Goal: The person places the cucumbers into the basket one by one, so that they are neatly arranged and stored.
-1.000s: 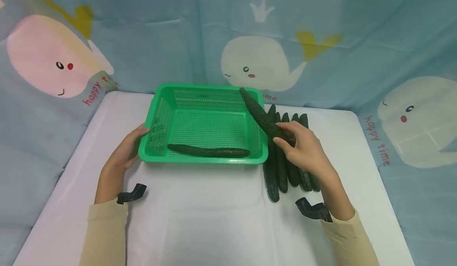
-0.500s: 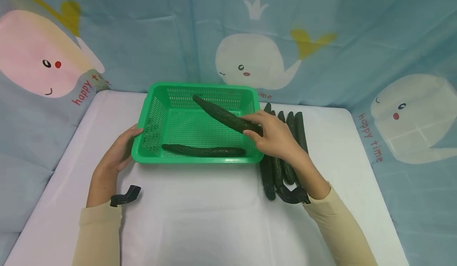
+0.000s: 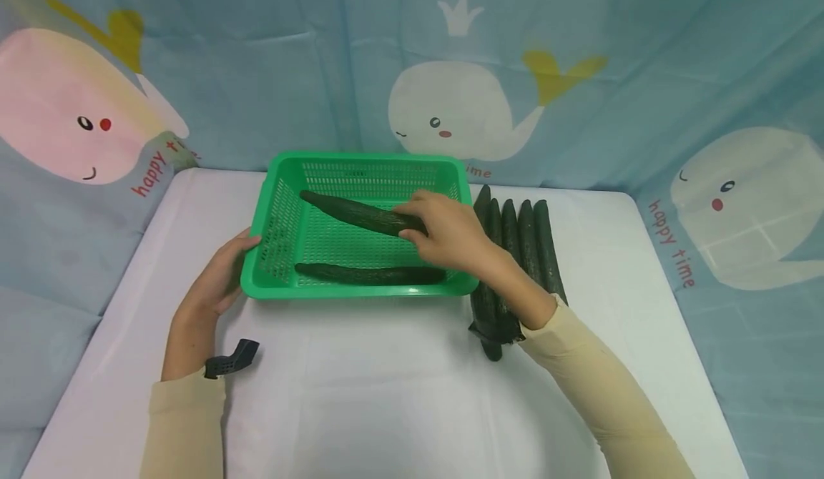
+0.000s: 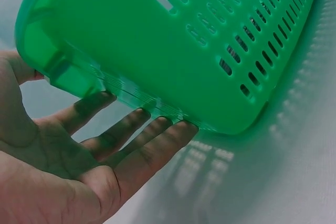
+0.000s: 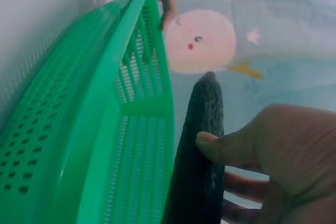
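Observation:
A green plastic basket [image 3: 360, 292] with slotted walls stands on the white table. At its left end my left hand [image 3: 219, 279] holds the rim, thumb on top; in the left wrist view the fingertips [image 4: 142, 113] touch the outer wall. My right hand [image 3: 450, 236] grips a dark green cucumber [image 3: 350, 212] near its right end, thumb on one side and fingers on the other. This cucumber is held over the inside of the basket, lying nearly lengthwise. Another cucumber [image 3: 370, 274] lies in the basket along the near wall.
Several cucumbers [image 3: 529, 239] lie side by side right of the basket, partly hidden under my right forearm. A blue curtain [image 3: 309, 86] printed with whales rises behind the table. Each wrist wears a black camera mount [image 3: 233, 359].
My right hand has carried the cucumber leftward from above the row to over the basket, turning it closer to level with the long side. My left hand stays at the rim.

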Available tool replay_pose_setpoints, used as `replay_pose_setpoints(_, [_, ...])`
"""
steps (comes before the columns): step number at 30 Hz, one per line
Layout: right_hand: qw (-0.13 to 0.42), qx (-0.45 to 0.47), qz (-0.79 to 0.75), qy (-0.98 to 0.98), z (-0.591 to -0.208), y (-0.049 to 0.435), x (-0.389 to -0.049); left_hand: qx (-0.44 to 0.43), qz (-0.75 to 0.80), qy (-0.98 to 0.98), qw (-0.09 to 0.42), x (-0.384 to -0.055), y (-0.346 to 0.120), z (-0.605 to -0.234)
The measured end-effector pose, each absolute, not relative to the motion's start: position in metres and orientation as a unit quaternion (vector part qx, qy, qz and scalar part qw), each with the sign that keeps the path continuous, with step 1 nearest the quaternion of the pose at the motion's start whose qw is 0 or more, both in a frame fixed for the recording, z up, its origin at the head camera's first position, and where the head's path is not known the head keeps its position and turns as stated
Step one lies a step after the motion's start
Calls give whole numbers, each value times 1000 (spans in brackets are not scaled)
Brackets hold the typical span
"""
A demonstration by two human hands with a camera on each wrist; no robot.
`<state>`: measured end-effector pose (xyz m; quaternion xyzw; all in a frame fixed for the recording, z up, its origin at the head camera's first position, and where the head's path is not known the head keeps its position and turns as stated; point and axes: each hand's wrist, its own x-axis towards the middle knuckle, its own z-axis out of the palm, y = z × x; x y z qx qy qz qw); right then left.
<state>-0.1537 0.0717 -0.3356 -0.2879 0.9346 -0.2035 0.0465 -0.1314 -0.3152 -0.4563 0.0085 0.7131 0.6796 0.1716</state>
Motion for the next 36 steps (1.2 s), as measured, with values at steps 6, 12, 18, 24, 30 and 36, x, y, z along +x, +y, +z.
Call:
replay_pose_setpoints(6, [88,-293,-182,935,-336,51,-160,13,690,704,165,-131,-314,-459])
replay_pose_setpoints(12, [121,-285,-144,940,-338,44,-162,-3,690,702,179,-129,-310,-459])
replay_pose_setpoints(18, [135,-294,-148,935,-345,39,-169,-9,680,711,175,-131,-312,-456])
replay_pose_setpoints(24, [168,-304,-163,923,-354,37,-177,-17,681,710,177,-132,-313,-455])
replay_pose_setpoints(30, [155,-279,-179,931,-356,49,-177,-21,683,707,181,-134,-312,-457])
replay_pose_setpoints(36, [139,-272,-198,931,-354,64,-172,-19,682,709,178,-132,-313,-457])
